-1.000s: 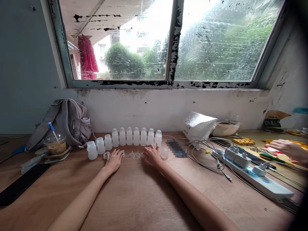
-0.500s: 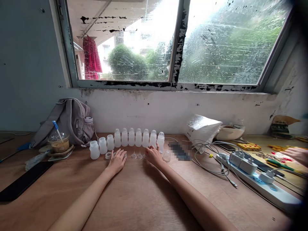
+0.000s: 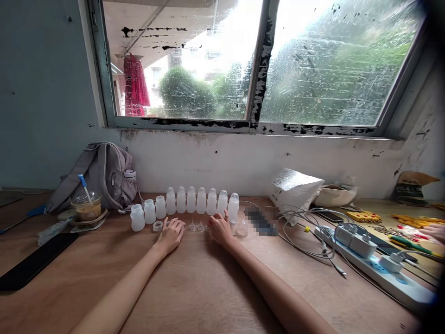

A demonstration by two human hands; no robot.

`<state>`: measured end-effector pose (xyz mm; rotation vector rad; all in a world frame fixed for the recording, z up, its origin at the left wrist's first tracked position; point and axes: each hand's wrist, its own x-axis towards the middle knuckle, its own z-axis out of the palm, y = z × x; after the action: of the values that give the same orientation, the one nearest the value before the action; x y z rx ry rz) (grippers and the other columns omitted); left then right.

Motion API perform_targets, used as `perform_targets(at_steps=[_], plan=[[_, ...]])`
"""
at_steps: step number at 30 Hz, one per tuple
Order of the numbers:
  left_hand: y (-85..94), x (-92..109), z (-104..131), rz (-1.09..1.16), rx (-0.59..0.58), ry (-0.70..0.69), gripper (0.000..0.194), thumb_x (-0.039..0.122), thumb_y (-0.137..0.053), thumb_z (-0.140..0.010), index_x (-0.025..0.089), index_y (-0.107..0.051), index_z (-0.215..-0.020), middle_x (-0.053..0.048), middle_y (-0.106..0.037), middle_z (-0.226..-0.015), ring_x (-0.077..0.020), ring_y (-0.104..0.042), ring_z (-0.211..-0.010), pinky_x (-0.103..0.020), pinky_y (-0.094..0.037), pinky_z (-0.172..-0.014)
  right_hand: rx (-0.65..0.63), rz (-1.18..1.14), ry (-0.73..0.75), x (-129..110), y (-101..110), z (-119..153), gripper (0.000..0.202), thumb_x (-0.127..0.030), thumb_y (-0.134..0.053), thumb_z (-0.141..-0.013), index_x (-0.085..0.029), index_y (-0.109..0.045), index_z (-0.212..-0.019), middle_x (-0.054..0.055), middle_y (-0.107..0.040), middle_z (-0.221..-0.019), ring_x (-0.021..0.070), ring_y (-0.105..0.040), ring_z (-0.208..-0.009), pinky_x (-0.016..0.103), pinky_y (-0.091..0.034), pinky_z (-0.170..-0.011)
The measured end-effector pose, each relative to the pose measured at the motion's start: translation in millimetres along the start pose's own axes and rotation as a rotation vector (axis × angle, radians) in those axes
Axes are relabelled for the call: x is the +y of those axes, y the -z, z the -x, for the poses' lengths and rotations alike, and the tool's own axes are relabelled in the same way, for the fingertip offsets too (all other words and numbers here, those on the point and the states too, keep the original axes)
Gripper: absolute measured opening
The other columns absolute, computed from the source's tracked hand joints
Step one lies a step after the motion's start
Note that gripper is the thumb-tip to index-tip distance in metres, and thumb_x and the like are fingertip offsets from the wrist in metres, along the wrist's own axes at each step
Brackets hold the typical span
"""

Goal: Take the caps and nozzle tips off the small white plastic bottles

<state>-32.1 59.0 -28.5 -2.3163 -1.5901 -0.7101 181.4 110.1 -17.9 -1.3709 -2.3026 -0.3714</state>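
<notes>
Brown wooden tabletop [image 3: 200, 287] runs back to a whitish wall [image 3: 215, 169] under a scuffed-frame window [image 3: 323, 74], with a broad stretch of wood grain between the two arms [image 3: 134, 280]. Ten frosted baby bottles [image 3: 191, 204] stand in a row near the wall — three open-mouthed at the left, seven topped with clear covers [image 3: 201, 191]. Just before them, the left hand [image 3: 171, 235] lies palm down beside a white collar ring [image 3: 157, 226], fingers a little apart. Small transparent teats [image 3: 192, 226] sit in the gap between the hands. The right hand [image 3: 220, 230] has its fingers bent, one raised; whether they clamp anything I cannot tell. Outward, room narrows: a black panel [image 3: 34, 262] and a drink cup [image 3: 86, 211] at left, white cables [image 3: 323, 253] and a power strip [image 3: 392, 280] at right — another person's hand [image 3: 435, 232] cut by the frame's edge.
</notes>
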Motion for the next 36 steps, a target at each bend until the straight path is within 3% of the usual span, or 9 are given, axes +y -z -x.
perform_targets(at_steps=[5, 11, 16, 22, 29, 32, 34, 36], plan=[[3.9, -3.5, -8.7, -0.021, 0.112, 0.037, 0.028, 0.026, -0.034, -0.083, 0.022, -0.053, -0.103, -0.005, -0.057, -0.108, -0.0212, -0.044, -0.107, -0.043, -0.020, -0.098, 0.015, -0.027, -0.006, 1.4, 1.0, 1.5, 0.015, -0.020, -0.041, -0.081, -0.020, -0.056, -0.083, 0.006, -0.062, -0.079, 0.0203, -0.050, -0.093, 0.043, -0.005, -0.099], [29.4, -29.3, -57.9, -0.202, 0.300, 0.255, 0.038, 0.028, -0.038, -0.081, 0.019, -0.043, -0.117, -0.012, -0.045, -0.122, -0.0256, -0.036, -0.114, -0.046, -0.015, -0.098, 0.030, -0.063, -0.070, 13.4, 8.1, 1.5, 0.017, -0.021, -0.040, -0.081, -0.021, -0.055, -0.090, 0.006, -0.063, -0.085, 0.0211, -0.047, -0.094, 0.043, -0.009, -0.098], [30.0, -52.6, -91.7, -0.270, 0.225, 0.355, 0.047, 0.034, -0.041, -0.079, 0.019, -0.037, -0.124, -0.014, -0.049, -0.118, -0.0295, -0.034, -0.114, -0.052, -0.014, -0.095, 0.029, -0.068, -0.108, 22.3, 8.2, 1.0, 0.018, -0.015, -0.041, -0.078, -0.020, -0.056, -0.086, 0.007, -0.063, -0.081, 0.0211, -0.048, -0.092, 0.042, -0.011, -0.097], [20.4, -55.4, -99.1, -0.264, 0.213, 0.349, 0.042, 0.031, -0.044, -0.077, 0.015, -0.046, -0.116, -0.014, -0.061, -0.090, -0.0297, -0.047, -0.098, -0.052, -0.016, -0.093, 0.099, -0.092, -0.094, 24.8, 6.1, 0.9, 0.020, -0.011, -0.040, -0.076, -0.022, -0.055, -0.084, 0.004, -0.062, -0.078, 0.0195, -0.049, -0.088, 0.042, -0.015, -0.095], [43.1, -36.8, -86.7, -0.222, 0.335, 0.265, 0.040, 0.032, -0.042, -0.079, 0.021, -0.044, -0.118, -0.011, -0.053, -0.102, -0.0262, -0.043, -0.101, -0.043, -0.022, -0.093, 0.290, -0.225, -0.030, 21.2, 17.2, -4.1, 0.019, -0.012, -0.039, -0.078, -0.019, -0.057, -0.081, 0.005, -0.061, -0.077, 0.0185, -0.050, -0.083, 0.037, -0.025, -0.091], [53.2, -10.5, -68.2, -0.053, 0.480, 0.129, 0.042, 0.031, -0.040, -0.081, 0.021, -0.041, -0.121, -0.010, -0.047, -0.105, -0.0240, -0.044, -0.100, -0.039, -0.030, -0.090, 0.379, -0.406, -0.001, 8.2, 33.7, -6.8, 0.019, -0.019, -0.037, -0.081, -0.017, -0.056, -0.084, 0.005, -0.061, -0.078, 0.0165, -0.052, -0.076, 0.029, -0.036, -0.078], [55.5, 13.9, -50.4, 0.099, 0.470, 0.035, 0.045, 0.029, -0.038, -0.082, 0.022, -0.035, -0.126, -0.009, -0.044, -0.107, -0.0218, -0.045, -0.100, -0.035, -0.036, -0.087, 0.373, -0.539, -0.001, -5.5, 48.4, -6.3, 0.022, -0.025, -0.033, -0.085, -0.017, -0.053, -0.090, 0.004, -0.060, -0.078, 0.0135, -0.052, -0.066, 0.023, -0.038, -0.064], [53.6, 38.5, -31.0, 0.262, 0.388, -0.012, 0.048, 0.027, -0.035, -0.083, 0.025, -0.024, -0.130, -0.008, -0.041, -0.111, -0.0193, -0.045, -0.101, -0.032, -0.039, -0.086, 0.329, -0.609, 0.002, -21.1, 63.1, -3.5, 0.026, -0.030, -0.031, -0.087, -0.017, -0.051, -0.096, 0.002, -0.059, -0.072, 0.0109, -0.050, -0.056, 0.021, -0.036, -0.056]])
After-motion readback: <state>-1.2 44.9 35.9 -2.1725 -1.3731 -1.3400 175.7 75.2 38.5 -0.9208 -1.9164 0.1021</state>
